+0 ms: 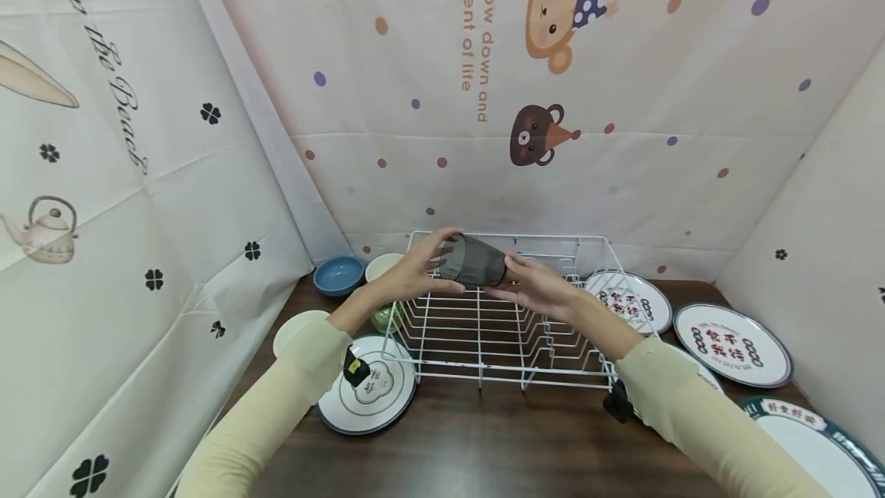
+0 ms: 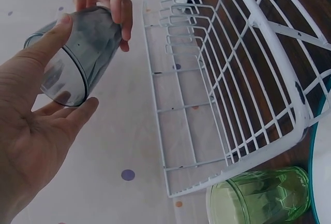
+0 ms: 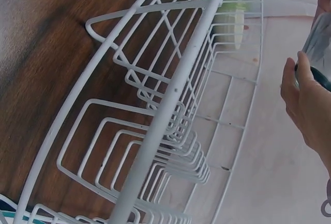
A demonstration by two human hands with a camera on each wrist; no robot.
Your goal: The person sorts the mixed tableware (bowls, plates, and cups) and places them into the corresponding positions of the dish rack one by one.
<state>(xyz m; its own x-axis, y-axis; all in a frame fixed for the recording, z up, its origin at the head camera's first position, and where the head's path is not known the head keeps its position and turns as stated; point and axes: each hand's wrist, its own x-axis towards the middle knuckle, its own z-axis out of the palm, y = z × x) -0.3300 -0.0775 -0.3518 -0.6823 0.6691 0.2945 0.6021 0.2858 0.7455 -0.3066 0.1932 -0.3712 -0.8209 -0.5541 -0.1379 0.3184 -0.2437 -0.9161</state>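
Note:
Above the white wire dish rack (image 1: 477, 366), both hands hold a smoky grey drinking glass (image 1: 477, 260) lying on its side in the air. Its mouth points toward my left hand (image 1: 415, 271), whose thumb and fingers curl round the rim end. At the base end, my right hand (image 1: 542, 287) grips the glass between thumb and fingers. In the left wrist view the left thumb lies along the glass (image 2: 95, 43), with the other fingers below the rim. Only part of the right hand (image 3: 313, 100) shows at the edge of the right wrist view.
Left of the rack are a blue bowl (image 1: 339, 277), pale bowls (image 1: 299, 325), a green glass (image 2: 274, 195) and a white plate (image 1: 373, 410). Several printed plates (image 1: 733, 367) lie on the right of the brown table (image 1: 470, 436). Patterned cloth (image 1: 415, 137) hangs behind.

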